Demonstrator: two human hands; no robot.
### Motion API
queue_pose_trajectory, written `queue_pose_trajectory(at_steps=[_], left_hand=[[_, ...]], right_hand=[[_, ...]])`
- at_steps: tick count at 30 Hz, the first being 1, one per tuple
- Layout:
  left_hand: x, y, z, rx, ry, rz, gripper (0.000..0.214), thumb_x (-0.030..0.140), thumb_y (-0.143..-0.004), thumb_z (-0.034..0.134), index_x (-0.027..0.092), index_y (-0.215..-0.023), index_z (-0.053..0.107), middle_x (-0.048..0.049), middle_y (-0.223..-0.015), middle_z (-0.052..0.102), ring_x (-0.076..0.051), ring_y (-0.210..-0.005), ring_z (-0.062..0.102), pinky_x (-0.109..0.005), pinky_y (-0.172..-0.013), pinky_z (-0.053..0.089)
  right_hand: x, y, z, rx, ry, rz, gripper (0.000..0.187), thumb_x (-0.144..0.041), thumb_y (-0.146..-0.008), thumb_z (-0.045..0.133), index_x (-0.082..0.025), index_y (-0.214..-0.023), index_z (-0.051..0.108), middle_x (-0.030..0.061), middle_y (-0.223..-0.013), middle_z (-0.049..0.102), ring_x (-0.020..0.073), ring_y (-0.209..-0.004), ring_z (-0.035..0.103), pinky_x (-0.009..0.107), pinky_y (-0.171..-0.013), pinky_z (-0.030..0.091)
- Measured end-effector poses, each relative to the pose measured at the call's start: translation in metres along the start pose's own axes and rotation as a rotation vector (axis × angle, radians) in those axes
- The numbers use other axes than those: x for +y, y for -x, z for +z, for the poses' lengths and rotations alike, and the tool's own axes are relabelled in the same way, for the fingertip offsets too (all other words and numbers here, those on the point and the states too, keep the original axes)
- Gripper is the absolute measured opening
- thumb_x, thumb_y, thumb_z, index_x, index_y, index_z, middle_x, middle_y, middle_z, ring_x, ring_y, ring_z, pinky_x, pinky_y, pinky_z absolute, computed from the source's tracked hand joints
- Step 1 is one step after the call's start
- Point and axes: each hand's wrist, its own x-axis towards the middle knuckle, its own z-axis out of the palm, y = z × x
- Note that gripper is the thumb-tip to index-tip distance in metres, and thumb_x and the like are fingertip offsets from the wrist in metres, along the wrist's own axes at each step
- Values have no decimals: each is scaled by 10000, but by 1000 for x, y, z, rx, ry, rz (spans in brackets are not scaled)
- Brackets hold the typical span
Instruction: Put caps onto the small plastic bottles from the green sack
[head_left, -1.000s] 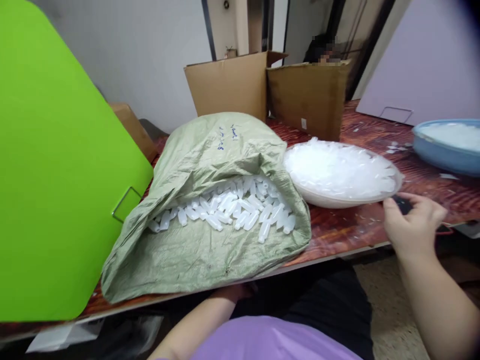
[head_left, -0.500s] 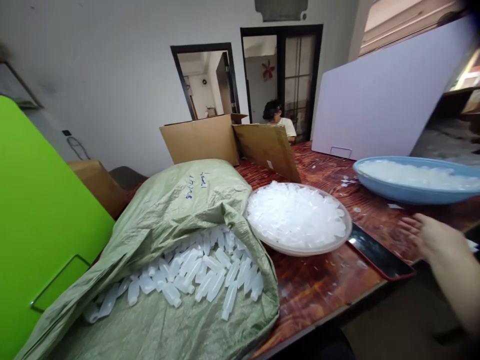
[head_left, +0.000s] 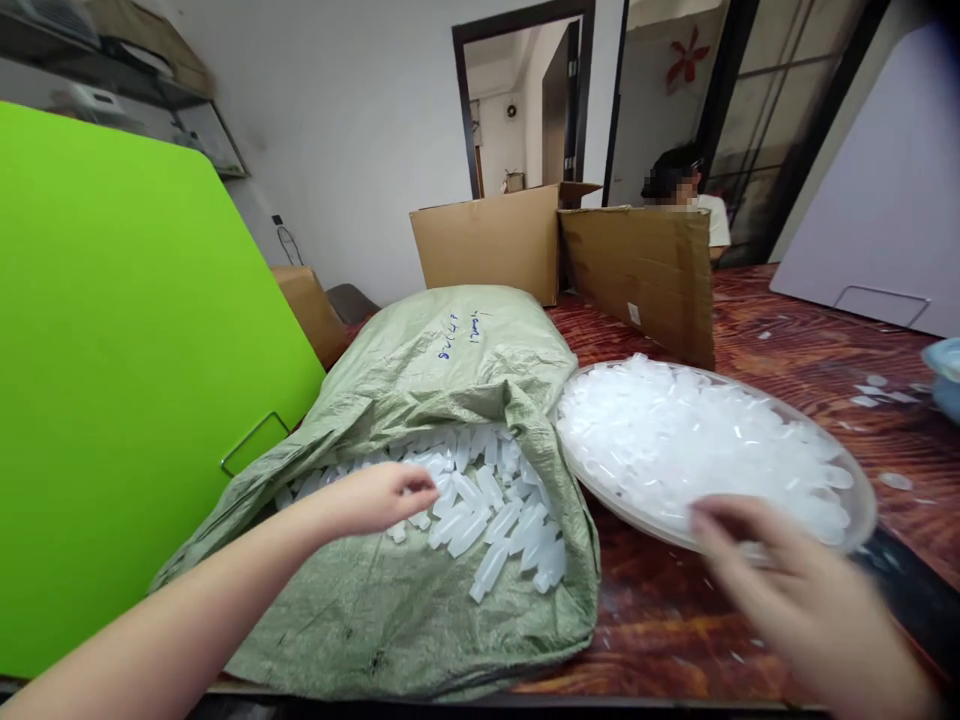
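Observation:
A green woven sack (head_left: 420, 390) lies open on the wooden table (head_left: 810, 340), full of small white plastic bottles (head_left: 487, 500). My left hand (head_left: 375, 497) reaches into the sack's mouth, fingers curled over the bottles; whether it grips one I cannot tell. To the right stands a white basin (head_left: 862, 520) heaped with translucent plastic parts (head_left: 690, 440). My right hand (head_left: 795, 590), blurred, hovers with fingers spread at the basin's near rim and holds nothing.
A green board (head_left: 112, 380) stands at the left, a pale board (head_left: 892, 200) at the right. Open cardboard boxes (head_left: 570, 250) sit behind the sack, with a person (head_left: 686, 190) beyond them. A blue basin edge (head_left: 946, 375) shows at far right. White scraps dot the table.
My left hand has come up from under the table edge into the sack's mouth. My right hand has moved left from the phone to the white basin's rim. The camera swung left.

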Motion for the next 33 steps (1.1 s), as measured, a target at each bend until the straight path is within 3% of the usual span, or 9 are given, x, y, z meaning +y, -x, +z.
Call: queue_pose_trajectory(at_steps=[1, 3, 6, 10, 16, 21, 26, 30, 33], left_hand=[[4, -16, 7, 58, -85, 46, 381, 498, -781, 498, 208, -940, 687, -103, -950, 679, -266, -865, 622, -341, -771, 451], [11, -36, 32, 65, -208, 242, 472, 476, -792, 486, 189, -1149, 599, -148, -1198, 582, -301, -1096, 534, -402, -936, 378], [9, -43, 81, -99, -306, 550, 711, 487, -738, 560, 152, -1343, 400, -180, -1445, 285, -330, -1329, 252, -451, -1071, 202], [-9, -40, 120, -196, -382, 557, 1000, 625, -687, 539, 90, -1432, 141, -219, -1485, 27, -367, -1361, 5, -533, -1077, 89], [-39, -44, 119, -75, -375, 353, 884, 558, -709, 559, 255, -1433, 153, -173, -1501, 9, -395, -1351, -6, -589, -1048, 110], [-79, -38, 102, 60, -379, 303, 741, 476, -745, 553, 277, -1401, 272, -148, -1505, 87, -370, -1360, 34, -552, -1067, 109], [-125, -40, 107, 264, -441, 351, 781, 523, -762, 514, 187, -1415, 247, -191, -1489, 118, -351, -1361, 114, -565, -1064, 130], [-148, -60, 120, 575, -494, 245, 550, 235, -853, 432, 177, -1388, 320, -162, -1439, 308, -296, -1329, 275, -494, -1036, 294], [-157, -74, 119, 750, -463, 205, 452, 141, -867, 397, 189, -1316, 434, -147, -1360, 436, -265, -1253, 408, -418, -972, 400]], right_hand=[[-9, 7, 19, -162, 25, -67, 345, -588, -722, 478, -289, -851, 590, 87, -862, 672, 273, -785, 640, 375, -630, 531], [-23, 25, 54, -142, 156, -68, 420, -596, -743, 440, -245, -941, 561, 127, -963, 654, 308, -841, 637, 408, -650, 515], [-28, 50, 92, -163, 249, 20, 494, -599, -757, 417, -206, -1033, 530, 159, -1022, 628, 317, -855, 637, 396, -633, 500], [-24, 49, 113, -240, 151, 142, 543, -556, -763, 449, -181, -1154, 498, 163, -1077, 615, 311, -941, 619, 396, -729, 482], [-37, 10, 142, -214, -335, 264, 586, -495, -714, 565, -203, -1214, 476, 102, -1075, 645, 258, -991, 611, 370, -835, 465], [-66, -18, 174, -89, -444, 239, 461, -500, -746, 501, -172, -1061, 577, 94, -999, 671, 248, -951, 612, 365, -813, 466], [-116, -62, 191, 129, -550, 190, 448, -482, -784, 423, -154, -1065, 540, 102, -1038, 638, 216, -965, 583, 315, -817, 443], [-170, -102, 206, 318, -605, 153, 390, -469, -767, 424, -158, -984, 512, 100, -1002, 604, 228, -969, 528, 354, -874, 373], [-217, -122, 226, 310, -683, 24, 305, -443, -766, 431, -179, -906, 492, 56, -930, 588, 190, -889, 508, 335, -860, 362]])
